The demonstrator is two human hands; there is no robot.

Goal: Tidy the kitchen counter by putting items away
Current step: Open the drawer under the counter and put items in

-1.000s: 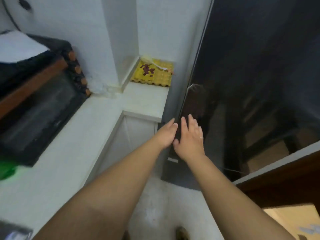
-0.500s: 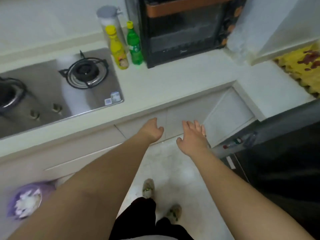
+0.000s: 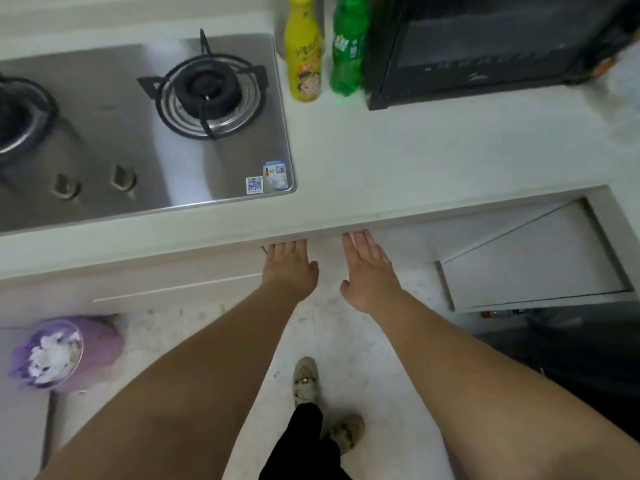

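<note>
Bin [image 3: 65, 353]: purple-lined, on the floor at about 8 o'clock in the view, holding white crumpled waste; blurred.
Hob [image 3: 138, 126]: steel gas hob set into the worktop at 10 o'clock; one burner [image 3: 207, 90] fully in view, a second cut off at the left edge; two knobs and two stickers along its near edge.
Worktop [image 3: 398, 161]: pale, running across the upper half of the view; its front lip overhangs the cabinet fronts.
Left hand [image 3: 289, 266]: empty, palm down, fingers stretched out and together; the fingertips pass out of sight under the worktop lip, so contact with the cabinet front cannot be told.
Yellow bottle [image 3: 303, 53]: upright on the worktop at 12 o'clock, just right of the hob, with a cartoon label.
Green bottle [image 3: 348, 50]: upright, just beside the yellow bottle at its 3 o'clock, close against the oven's left side.
Right hand [image 3: 369, 271]: empty, open and flat, fingers spread a little, a ring on one finger; its tips reach the underside of the worktop lip, near the left hand but apart from it.
Oven [image 3: 485, 46]: black countertop oven with a dark glass door, at 1 o'clock at the back of the worktop.
Cabinet door [image 3: 533, 258]: white, below the worktop at 3 o'clock, standing open at an angle.
Feet [image 3: 306, 379]: pale slippers and a dark trouser leg on the light floor at 6 o'clock.
</note>
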